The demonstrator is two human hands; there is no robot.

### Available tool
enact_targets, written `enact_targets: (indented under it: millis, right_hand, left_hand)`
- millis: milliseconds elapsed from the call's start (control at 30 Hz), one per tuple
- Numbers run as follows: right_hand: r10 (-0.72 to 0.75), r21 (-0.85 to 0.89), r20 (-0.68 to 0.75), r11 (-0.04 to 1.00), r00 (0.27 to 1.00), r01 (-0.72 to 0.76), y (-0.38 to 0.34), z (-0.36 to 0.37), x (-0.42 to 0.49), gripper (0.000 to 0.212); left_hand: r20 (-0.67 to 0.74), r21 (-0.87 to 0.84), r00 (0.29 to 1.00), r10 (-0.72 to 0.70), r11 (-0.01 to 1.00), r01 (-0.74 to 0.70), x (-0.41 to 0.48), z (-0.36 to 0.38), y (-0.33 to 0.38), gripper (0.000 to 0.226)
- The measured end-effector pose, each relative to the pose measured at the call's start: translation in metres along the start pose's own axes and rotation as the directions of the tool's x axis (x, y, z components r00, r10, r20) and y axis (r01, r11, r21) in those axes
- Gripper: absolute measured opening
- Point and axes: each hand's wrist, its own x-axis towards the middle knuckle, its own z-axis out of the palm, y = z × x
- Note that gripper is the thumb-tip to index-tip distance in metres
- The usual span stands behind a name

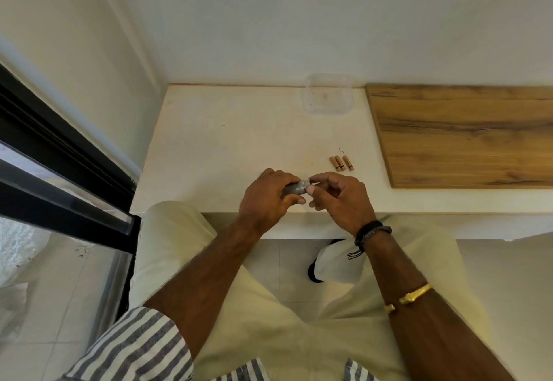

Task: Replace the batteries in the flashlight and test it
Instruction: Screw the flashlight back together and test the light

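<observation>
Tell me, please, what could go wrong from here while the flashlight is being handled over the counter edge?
The flashlight is held by the left hand and right hand right above the counter's front edge, so a small part slipping free would likely fall to the floor. The three batteries lie loose on the smooth surface and could roll if nudged, though they sit well back from the edge.

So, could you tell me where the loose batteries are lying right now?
In the head view, the three batteries lie side by side on the white counter, just beyond the right hand and left of the wooden board.
</observation>
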Motion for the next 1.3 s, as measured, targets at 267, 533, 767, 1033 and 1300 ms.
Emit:
enact_targets:
  millis: [267,533,767,1033,1300]
  right_hand:
    - [0.055,-0.267,-0.102,0.96,0.993,-0.08,-0.0062,0.0028,-0.0016,0.057]
    - [-0.025,-0.037,0.035,0.999,0.999,0.027,0.001,-0.0011,0.0011,0.029]
    - [0.05,-0.239,-0.05,0.969,0.998,-0.06,-0.005,-0.0001,-0.0006,0.052]
    - [-0.003,-0.064,0.059,0.998,0.998,0.007,-0.0027,-0.0038,-0.0005,0.036]
    - [0.032,-0.245,-0.037,0.969,0.999,-0.04,-0.006,-0.0005,-0.001,0.043]
  left_hand:
    - [0.031,-0.007,0.998,0.053,0.999,-0.053,-0.0016,0.0019,0.0048,0.038]
    - [0.005,-0.014,1.0,0.002,1.0,-0.002,-0.0005,0.0003,0.0014,0.037]
    - [0.03,-0.029,0.998,0.056,0.998,-0.056,-0.0021,0.0001,0.0075,0.035]
    - [0.015,-0.025,1.0,0.002,1.0,-0.002,-0.0007,-0.0022,0.0046,0.035]
    - [0.049,-0.034,0.998,0.034,0.999,-0.033,-0.0019,-0.0014,0.0089,0.035]
